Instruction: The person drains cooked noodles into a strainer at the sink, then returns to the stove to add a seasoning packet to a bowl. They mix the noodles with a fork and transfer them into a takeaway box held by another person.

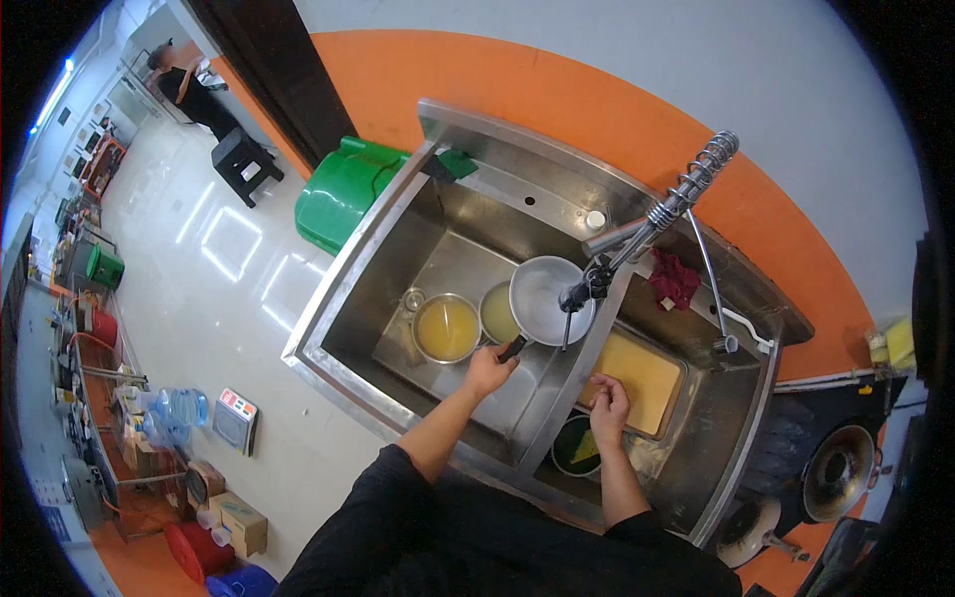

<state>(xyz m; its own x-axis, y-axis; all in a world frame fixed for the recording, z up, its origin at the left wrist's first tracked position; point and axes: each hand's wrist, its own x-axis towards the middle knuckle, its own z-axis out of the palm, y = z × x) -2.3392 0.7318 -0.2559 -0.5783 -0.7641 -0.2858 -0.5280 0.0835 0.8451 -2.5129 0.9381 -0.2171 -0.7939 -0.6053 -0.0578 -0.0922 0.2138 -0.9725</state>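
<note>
My left hand (489,371) grips the black handle (512,348) of a pale, round frying pan (539,302), held over the left basin of a stainless steel sink (448,239). Beneath it, a metal pot (483,312) of cloudy yellowish liquid is partly covered by the pan. Left of that sits another metal pot (448,361) with yellow liquid. Over the right basin hovers my right hand (612,410), fingers loosely curled, nothing visible in it. Near it are a rectangular metal pan (680,395) of tan liquid and a round container (556,450) with a yellow-green scouring sponge (586,448).
A spring-coil faucet (671,201) hangs its spray head (574,298) over the pan. A dark red cloth (671,280) lies on the ledge. Woks (839,474) stand at right, a green bin (351,194) beyond the sink's left side. Another person (194,93) stands far off.
</note>
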